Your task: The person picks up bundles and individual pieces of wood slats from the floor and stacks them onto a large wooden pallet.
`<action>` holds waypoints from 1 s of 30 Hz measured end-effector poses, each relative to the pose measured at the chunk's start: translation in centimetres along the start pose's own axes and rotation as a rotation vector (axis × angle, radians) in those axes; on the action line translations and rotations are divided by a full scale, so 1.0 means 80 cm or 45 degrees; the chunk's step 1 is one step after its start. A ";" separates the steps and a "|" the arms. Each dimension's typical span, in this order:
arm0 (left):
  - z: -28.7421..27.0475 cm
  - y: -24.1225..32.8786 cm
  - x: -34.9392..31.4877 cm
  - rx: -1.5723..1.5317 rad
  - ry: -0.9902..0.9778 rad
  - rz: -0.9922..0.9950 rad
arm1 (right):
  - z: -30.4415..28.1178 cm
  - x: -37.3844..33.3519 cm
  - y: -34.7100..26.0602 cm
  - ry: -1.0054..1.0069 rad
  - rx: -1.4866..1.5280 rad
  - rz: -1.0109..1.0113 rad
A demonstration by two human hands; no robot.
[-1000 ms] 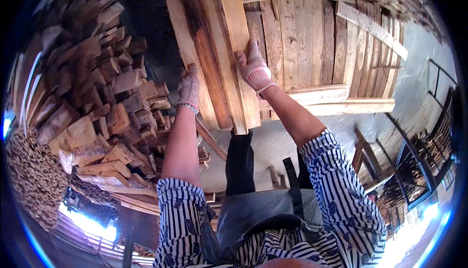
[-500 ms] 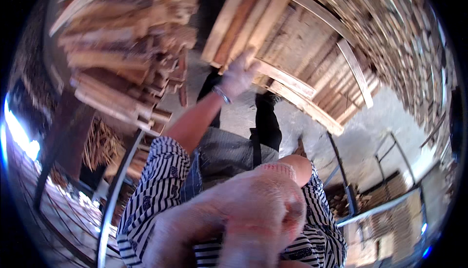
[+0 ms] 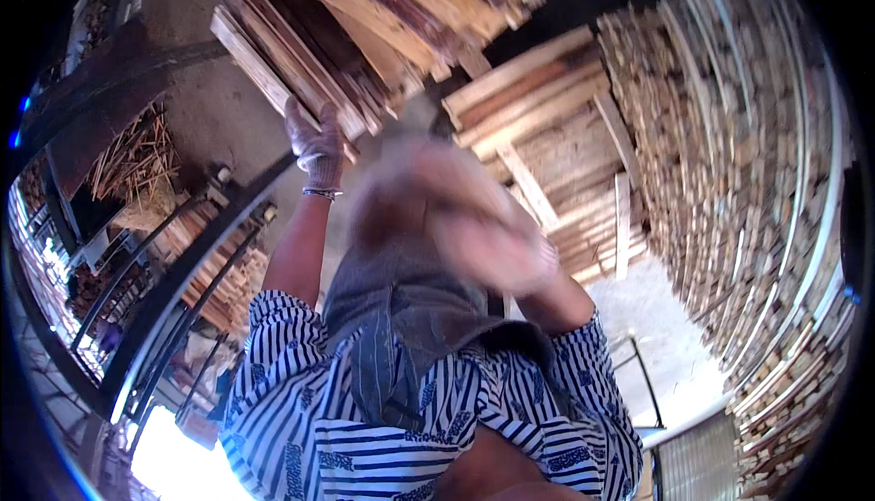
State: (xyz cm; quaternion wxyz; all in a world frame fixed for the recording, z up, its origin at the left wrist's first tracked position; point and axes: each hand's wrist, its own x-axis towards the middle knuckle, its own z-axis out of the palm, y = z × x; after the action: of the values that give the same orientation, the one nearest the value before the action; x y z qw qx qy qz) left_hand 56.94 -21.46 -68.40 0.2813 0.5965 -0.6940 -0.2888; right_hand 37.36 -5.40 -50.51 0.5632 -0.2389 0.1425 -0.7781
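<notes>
My left hand (image 3: 316,150), in a pale knit glove with a bracelet at its wrist, is at the near end of a long wooden plank (image 3: 255,61). Its thumb and a finger are spread apart, one on each side of the plank's end; whether they press on it I cannot tell. This plank is at the outer edge of a stack of boards (image 3: 392,0). My right hand (image 3: 497,250), also gloved, is close in front of my body and smeared by motion. Its fingers cannot be made out.
A low pile of boards (image 3: 556,150) with cross slats lies right of centre. A tall wall of stacked wood strips (image 3: 729,164) fills the right side. Metal rails (image 3: 196,268) run along the left, near a heap of thin sticks (image 3: 137,159).
The view has turned left. My left hand has gone from above the low board pile to the plank at the stack's edge. My right hand has moved away from the view's lower edge.
</notes>
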 end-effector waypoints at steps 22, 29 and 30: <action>0.092 0.027 0.193 -1.531 -0.667 -1.267 | -0.147 0.128 0.095 0.907 -1.077 0.972; 0.069 0.050 0.188 -1.356 -0.628 -1.040 | -0.258 0.261 0.140 0.540 -1.461 0.951; 0.072 0.054 0.187 -1.286 -0.643 -1.051 | -0.273 0.274 0.157 0.520 -1.343 0.952</action>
State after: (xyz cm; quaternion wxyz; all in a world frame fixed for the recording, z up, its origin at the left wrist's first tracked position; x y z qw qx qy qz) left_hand 47.91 -35.39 -68.39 0.2214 0.5222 -0.2357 -0.7891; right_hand 30.37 -31.21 -70.46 0.5643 -0.2647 0.6796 -0.3869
